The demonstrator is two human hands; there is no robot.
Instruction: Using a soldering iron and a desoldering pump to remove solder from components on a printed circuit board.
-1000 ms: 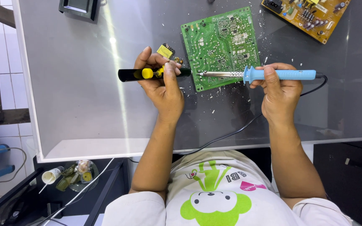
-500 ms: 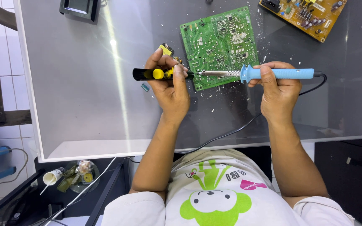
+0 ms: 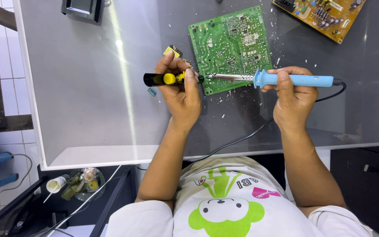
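Head view: the left hand (image 3: 181,94) has its fingers wrapped around a black-and-yellow desoldering pump (image 3: 165,79), whose tip meets the green circuit board (image 3: 231,46) just beyond the fingertips. The right hand (image 3: 294,95) clasps a blue soldering iron (image 3: 294,80), its metal tip resting on the board's near edge, between both hands.

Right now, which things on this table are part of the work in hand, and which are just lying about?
In use:
left hand with black-and-yellow tool
right hand with blue soldering iron
green circuit board

Lying about:
orange circuit board
black box
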